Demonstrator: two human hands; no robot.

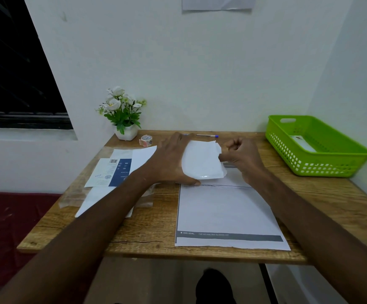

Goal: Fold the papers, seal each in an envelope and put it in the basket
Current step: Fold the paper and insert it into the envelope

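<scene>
A white envelope point(202, 161) is held above the middle of the wooden table point(147, 233). My left hand point(169, 163) grips its left edge, thumb underneath. My right hand point(241, 159) has curled fingers and pinches the envelope's right edge, where a ragged flap sticks up. Below them lies a printed sheet of paper point(226, 216) with a grey bar near its front edge. The green basket point(316, 148) stands at the table's right back corner with a white item inside.
A stack of envelopes and a blue-and-white printed wrapper point(112, 174) lie at the left. A roll of stickers point(146, 140), a pen point(206, 135) and a potted white flower point(123, 115) stand along the back edge. Walls close in behind and to the right.
</scene>
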